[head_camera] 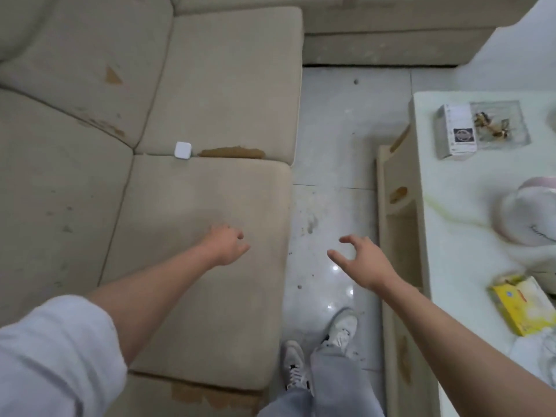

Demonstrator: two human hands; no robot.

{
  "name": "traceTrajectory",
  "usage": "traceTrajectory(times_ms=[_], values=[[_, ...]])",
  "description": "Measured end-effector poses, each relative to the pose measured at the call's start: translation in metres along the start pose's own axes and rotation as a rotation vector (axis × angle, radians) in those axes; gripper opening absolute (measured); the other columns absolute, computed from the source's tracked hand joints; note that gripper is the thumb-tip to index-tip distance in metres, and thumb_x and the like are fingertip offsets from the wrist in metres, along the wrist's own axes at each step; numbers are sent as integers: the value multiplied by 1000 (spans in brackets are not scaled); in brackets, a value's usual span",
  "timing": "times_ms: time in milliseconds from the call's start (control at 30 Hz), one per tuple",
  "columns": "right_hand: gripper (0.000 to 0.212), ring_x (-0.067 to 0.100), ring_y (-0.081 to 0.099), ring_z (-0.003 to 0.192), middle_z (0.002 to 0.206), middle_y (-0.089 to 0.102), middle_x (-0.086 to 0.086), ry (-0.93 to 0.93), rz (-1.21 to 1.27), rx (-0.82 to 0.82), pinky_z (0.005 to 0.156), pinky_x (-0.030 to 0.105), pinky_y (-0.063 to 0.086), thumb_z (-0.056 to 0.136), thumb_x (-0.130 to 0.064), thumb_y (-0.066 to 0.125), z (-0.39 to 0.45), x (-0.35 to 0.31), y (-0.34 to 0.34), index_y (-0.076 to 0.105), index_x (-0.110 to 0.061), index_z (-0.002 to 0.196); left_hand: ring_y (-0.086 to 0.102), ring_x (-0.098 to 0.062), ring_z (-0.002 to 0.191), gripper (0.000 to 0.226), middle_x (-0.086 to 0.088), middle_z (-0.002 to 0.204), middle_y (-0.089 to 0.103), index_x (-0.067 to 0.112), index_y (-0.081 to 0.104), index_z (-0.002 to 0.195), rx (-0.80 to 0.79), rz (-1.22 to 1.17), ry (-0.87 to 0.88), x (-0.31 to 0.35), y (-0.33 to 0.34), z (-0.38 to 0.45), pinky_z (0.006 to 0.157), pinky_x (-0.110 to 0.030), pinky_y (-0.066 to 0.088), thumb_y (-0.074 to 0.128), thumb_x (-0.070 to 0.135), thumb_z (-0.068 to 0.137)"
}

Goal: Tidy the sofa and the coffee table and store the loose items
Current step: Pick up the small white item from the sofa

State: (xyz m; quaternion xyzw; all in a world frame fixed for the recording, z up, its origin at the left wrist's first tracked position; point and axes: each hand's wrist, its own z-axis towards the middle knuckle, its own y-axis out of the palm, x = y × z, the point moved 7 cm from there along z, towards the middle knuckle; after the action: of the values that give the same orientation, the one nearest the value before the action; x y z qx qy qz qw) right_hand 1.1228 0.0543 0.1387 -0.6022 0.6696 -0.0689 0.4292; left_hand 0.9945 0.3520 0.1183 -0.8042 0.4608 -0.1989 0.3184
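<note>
A beige sofa [210, 85] filled the left of the view, a pale glossy tile floor [337, 145] ran down the middle, and a white table [451, 206] stood at the right. The sofa's fabric was worn, with brown patches where the cover had peeled along the seams and front edge. Two seat cushions showed, and one small white square cube [182, 150] with rounded corners sat on the seam between them.

The left hand [226, 245] hovered over the near cushion, fingers loosely curled, holding nothing. A light sleeve [57, 356] covered that upper arm. Two pale sneakers [319, 353] and grey trouser legs stood on the floor beside the sofa. The right hand [361, 260] hung above the floor between sofa and table, fingers spread and bent, also holding nothing.

On the table lay one small printed box [457, 130] at the far end, touching a clear square dish [501, 124] with brown bits inside. Nearer sat one round pink and white thing [529, 215], blurred. One yellow box [523, 308] lay at the near edge, with white crumpled stuff [538, 353] just beside it.
</note>
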Motion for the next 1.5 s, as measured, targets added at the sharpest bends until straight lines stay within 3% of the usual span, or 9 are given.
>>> traceTrajectory(times_ms=[367,600,767,1033,1133,1267,1367,1433,1500], values=[[83,34,25,146,164,16,8,-129,-227,-166,112,48,36,87,-61,57,216,-95,34,20,-30,156,51,-41,122,59,-16,140,46,25,45,142,205,-98,-257,-122,-144,165,99,-45,44,54,49,89],[114,44,17,148,165,-16,12,-161,-374,-418,114,49,36,78,-52,75,339,-131,130,-6,-37,156,48,-41,124,66,-15,145,40,31,32,147,160,-95,-318,-204,-137,263,99,-45,45,55,48,88],[121,46,8,149,163,-25,12,-172,-456,-401,108,51,40,75,-45,79,369,-115,171,-13,-44,152,33,-48,135,81,-27,149,29,28,13,155,223,-127,-344,-248,-121,335,108,-48,36,58,46,90],[122,38,9,152,163,-25,6,-187,-440,-444,109,52,41,73,-51,79,378,-106,173,-14,-48,152,46,-43,120,53,-26,126,54,11,47,128,296,-166,-382,-270,-107,362,94,-47,46,64,34,84],[122,36,5,153,163,-26,3,-182,-431,-439,109,54,40,73,-50,80,378,-106,172,-16,-50,150,53,-41,115,67,-21,123,52,23,46,127,257,-174,-418,-234,-103,345,88,-43,46,66,56,73],[114,37,10,152,165,-19,6,-172,-367,-473,115,51,33,77,-47,79,373,-114,162,-5,-44,155,59,-39,97,53,-11,108,46,27,46,112,204,-191,-107,-109,-89,322,82,-40,48,63,55,70],[87,31,40,141,164,19,6,-226,-247,-332,105,40,41,82,-52,72,362,-119,125,26,-37,154,58,-36,96,52,-6,107,46,29,44,106,165,-197,37,-19,-82,303,78,-38,47,61,58,66],[61,26,59,120,140,56,2,-240,-72,-206,86,35,48,86,-47,68,333,-103,92,47,-34,141,58,-32,97,49,-4,107,49,29,46,106,174,-197,145,43,-83,284,72,-34,40,63,56,69],[43,23,64,107,122,66,-1,-204,76,-169,82,33,50,89,-41,66,297,-76,65,57,-30,129,58,-30,98,43,-4,108,53,29,48,102,187,-230,207,92,-85,263,71,-33,36,65,53,71]])
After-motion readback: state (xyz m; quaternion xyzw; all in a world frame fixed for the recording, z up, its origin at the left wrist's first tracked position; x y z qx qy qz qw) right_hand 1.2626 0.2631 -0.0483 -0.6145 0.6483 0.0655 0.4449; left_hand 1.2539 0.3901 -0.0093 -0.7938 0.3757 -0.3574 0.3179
